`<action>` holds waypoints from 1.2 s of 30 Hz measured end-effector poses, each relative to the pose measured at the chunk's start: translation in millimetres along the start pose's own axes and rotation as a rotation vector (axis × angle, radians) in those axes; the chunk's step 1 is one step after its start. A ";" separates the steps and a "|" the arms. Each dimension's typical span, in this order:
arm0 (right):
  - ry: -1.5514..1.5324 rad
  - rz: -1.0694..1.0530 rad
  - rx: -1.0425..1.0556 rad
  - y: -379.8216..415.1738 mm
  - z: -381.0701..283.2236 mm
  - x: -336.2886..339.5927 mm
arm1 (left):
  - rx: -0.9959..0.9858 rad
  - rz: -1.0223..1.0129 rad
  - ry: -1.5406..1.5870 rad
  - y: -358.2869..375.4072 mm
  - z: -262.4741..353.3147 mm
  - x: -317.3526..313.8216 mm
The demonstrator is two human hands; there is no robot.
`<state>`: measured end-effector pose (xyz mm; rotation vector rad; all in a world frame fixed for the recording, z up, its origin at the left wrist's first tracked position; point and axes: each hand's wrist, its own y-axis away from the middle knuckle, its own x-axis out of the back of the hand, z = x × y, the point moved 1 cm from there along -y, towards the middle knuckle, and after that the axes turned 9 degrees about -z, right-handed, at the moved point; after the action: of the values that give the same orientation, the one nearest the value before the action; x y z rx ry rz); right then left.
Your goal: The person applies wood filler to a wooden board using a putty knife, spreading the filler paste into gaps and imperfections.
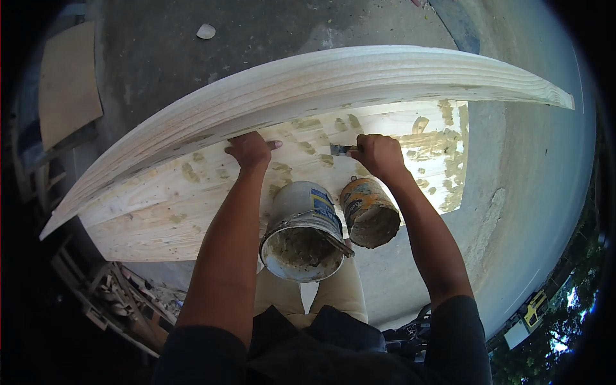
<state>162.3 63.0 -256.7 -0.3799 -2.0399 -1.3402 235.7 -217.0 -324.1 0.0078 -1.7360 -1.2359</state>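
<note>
Two crusted round cans (305, 234) below left hand (249, 150) flat on pale grainy board (160, 212), right hand (380, 156) pinching putty knife (341, 149).

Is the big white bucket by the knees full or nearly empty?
Nearly empty: the white bucket is open, with only crusted residue showing on its inside walls and bottom.

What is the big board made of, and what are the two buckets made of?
The board looks like pale bare wood: grain lines show, with tan filler patches dabbed on. The big bucket and small bucket could be metal or plastic; dried paste crusts them, so it is hard to tell.
</note>
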 end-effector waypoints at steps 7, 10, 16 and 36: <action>0.060 -0.051 -0.128 -8.6 13.6 12.2 | 0.014 -0.023 -0.009 4.6 1.1 5.0; 0.028 -0.055 -0.165 -12.0 45.0 12.6 | 0.010 -0.036 -0.007 2.8 -0.5 4.0; 0.041 -0.071 -0.326 2.5 102.7 31.2 | 0.012 -0.057 -0.015 2.1 -0.4 2.9; 0.198 0.064 -0.341 22.9 79.8 25.9 | 0.015 -0.082 0.027 4.3 2.1 7.6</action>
<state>126.9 141.4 -244.1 -0.4380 -1.6271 -1.6207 232.3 -217.2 -315.8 0.1047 -1.7365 -1.2767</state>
